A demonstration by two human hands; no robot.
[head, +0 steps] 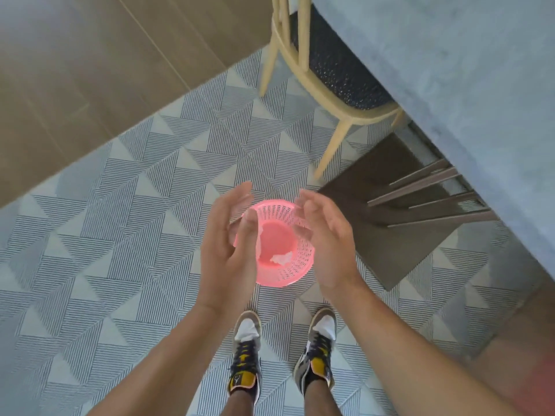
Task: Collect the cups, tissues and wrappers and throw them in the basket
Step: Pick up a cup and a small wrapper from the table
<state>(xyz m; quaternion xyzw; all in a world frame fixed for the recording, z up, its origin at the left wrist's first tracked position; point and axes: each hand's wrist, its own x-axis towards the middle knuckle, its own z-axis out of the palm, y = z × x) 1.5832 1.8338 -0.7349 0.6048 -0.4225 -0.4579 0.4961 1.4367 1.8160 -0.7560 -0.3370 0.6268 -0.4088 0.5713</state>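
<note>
A pink perforated basket (300, 265) stands on the patterned floor, seen from straight above. A crumpled white tissue (281, 258) lies on its bottom, toward the near side. My left hand (229, 241) hovers over the basket's left rim, fingers spread, palm facing right, with nothing in it. My right hand (329, 238) hovers over the right rim, fingers apart and empty, palm facing left. The left hand hides part of the basket's left wall.
A grey table (480, 100) fills the upper right. A wooden chair (327, 70) with a dark seat is tucked under it. A dark table base (390, 220) sits right of the basket. My two feet in sneakers (246, 355) stand just behind the basket.
</note>
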